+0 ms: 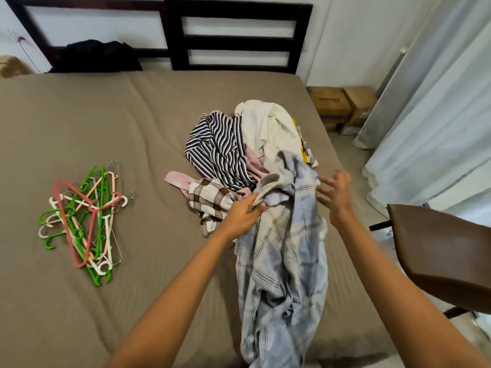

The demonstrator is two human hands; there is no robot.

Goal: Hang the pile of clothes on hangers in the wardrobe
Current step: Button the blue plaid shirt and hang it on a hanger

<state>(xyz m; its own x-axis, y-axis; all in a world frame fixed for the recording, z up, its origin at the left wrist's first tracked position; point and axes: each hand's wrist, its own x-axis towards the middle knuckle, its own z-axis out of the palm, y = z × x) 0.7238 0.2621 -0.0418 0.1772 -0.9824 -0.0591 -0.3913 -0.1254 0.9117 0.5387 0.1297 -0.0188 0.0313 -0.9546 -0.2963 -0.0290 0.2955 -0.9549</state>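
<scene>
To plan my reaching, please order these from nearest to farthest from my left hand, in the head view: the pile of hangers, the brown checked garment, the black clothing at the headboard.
1. The brown checked garment, left of the left hand, which grips the light blue shirt.
2. The pile of hangers, far left on the bed.
3. The black clothing, against the headboard.

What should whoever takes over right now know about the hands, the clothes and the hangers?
Left grip: pinches the pale blue checked shirt near its collar, above the bed.
Right grip: open, fingers spread beside the shirt, holding nothing.
Pile of clothes: on the bed's right half, the shirt trailing from it toward the camera.
Hangers: loose heap on the bed's left side.
Done: one shirt picked; nothing is on a hanger.
Left: fit a hanger into this shirt, then the rest. Wardrobe is not in view.
</scene>
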